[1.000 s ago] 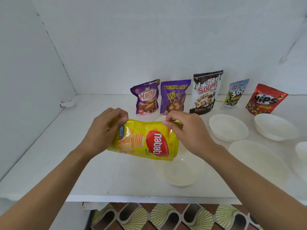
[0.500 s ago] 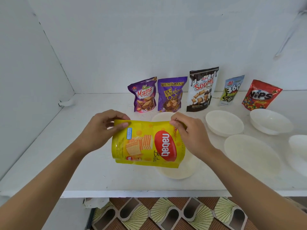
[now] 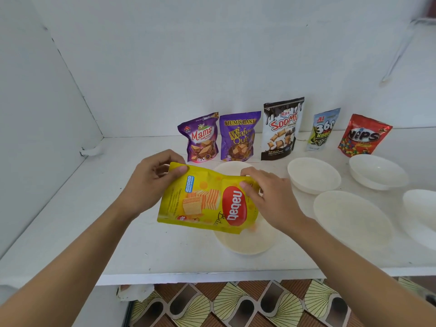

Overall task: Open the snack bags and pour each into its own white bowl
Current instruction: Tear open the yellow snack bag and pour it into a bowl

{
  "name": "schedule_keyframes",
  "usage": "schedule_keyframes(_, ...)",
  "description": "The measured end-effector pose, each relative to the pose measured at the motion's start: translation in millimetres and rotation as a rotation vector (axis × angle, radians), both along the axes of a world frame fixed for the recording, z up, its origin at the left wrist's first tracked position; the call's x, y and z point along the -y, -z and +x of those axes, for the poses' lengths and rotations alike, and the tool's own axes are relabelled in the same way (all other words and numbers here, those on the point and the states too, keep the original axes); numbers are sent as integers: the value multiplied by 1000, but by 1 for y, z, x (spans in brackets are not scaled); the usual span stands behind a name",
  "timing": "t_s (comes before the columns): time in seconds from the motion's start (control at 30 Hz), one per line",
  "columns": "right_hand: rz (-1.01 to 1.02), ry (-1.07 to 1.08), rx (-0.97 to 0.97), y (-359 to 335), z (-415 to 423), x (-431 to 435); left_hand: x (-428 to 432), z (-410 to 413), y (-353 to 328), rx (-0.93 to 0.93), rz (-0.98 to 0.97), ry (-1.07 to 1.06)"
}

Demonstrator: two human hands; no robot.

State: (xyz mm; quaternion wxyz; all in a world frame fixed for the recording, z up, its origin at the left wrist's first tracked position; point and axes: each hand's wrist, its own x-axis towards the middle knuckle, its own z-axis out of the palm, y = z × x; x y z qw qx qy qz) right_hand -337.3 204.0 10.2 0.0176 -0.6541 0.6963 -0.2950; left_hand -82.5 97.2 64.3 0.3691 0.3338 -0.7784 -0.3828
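Observation:
A yellow Nabati wafer bag lies sideways in the air, held by both hands. My left hand pinches its upper left corner. My right hand grips its upper right edge. The bag tilts down to the right over a white bowl near the table's front edge. Something orange shows blurred at the bag's lower right end, just above the bowl. A second white bowl peeks out behind the bag.
Five more snack bags stand along the back wall: purple Mama, purple Wafer Qube, black Soomi, 360, red Nips. Several other white bowls sit to the right. The table's front edge is close.
The yellow bag has tipped further, its right end dropping lower over the front bowl. Both hands kept their grip and moved with it.

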Motion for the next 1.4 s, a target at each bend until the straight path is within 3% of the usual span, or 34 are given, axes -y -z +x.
schedule_keyframes(0.17,49,40,-102,-1,-1,-2,1,-6,1,6,-34,-10)
schedule_keyframes(0.47,8,-14,94,0,-2,1,1,-13,-5,54,-104,-48)
schedule_keyframes(1.4,-38,-38,185,-3,-3,-1,3,-17,-34,117,-256,-1)
